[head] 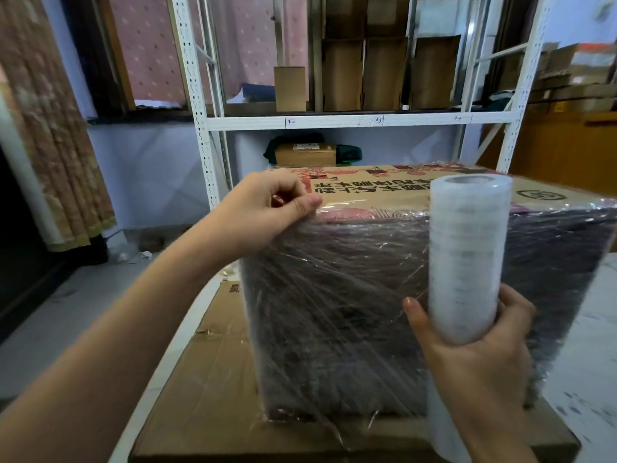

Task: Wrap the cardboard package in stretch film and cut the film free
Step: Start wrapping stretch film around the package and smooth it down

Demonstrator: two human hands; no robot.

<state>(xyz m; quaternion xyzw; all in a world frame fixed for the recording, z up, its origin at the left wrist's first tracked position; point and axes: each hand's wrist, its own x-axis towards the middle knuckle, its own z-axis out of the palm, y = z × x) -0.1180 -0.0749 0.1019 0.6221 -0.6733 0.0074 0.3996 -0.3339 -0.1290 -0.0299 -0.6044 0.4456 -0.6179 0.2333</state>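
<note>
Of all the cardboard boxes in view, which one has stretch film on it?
The printed cardboard package between the hands: glossy film covers its front. The shelf boxes behind are bare.

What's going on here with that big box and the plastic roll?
A person is wrapping a cardboard package in stretch film. The right hand holds the film roll upright by its lower end, in front of the box. The left hand pinches the film at the box's top left corner. The near side is already covered in film. The film still runs from the roll, not yet cut. The package sits on flattened cardboard.
</note>
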